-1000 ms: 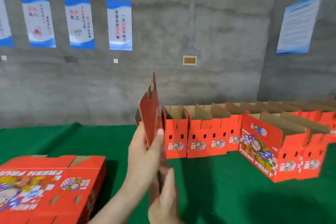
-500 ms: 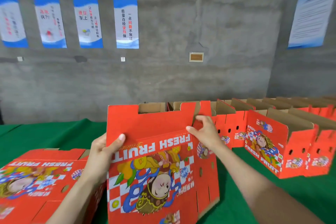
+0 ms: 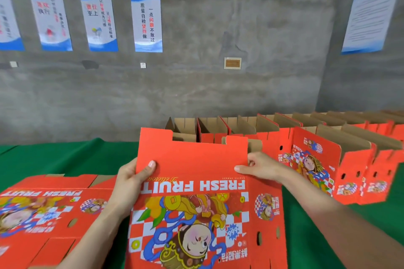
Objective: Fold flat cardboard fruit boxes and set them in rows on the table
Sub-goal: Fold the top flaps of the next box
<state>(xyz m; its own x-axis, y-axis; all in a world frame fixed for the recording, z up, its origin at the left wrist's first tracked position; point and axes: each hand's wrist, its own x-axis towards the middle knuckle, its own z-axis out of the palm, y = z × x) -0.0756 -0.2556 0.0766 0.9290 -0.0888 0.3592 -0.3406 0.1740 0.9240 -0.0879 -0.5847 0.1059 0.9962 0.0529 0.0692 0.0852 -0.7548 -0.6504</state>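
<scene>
Slid to the right edge of the flat fruit box (image 3: 192,203) at mid-frame, the right hand (image 3: 260,167) pinches it, the left hand (image 3: 129,181) clamped opposite, seemingly ready to open it.

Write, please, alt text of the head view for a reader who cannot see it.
A flat red box printed FRESH FRUIT is held up over a green table, the left hand gripping its left edge and the right hand its upper right edge. A stack of flat boxes lies at the left; rows of folded boxes stand at the right.
</scene>
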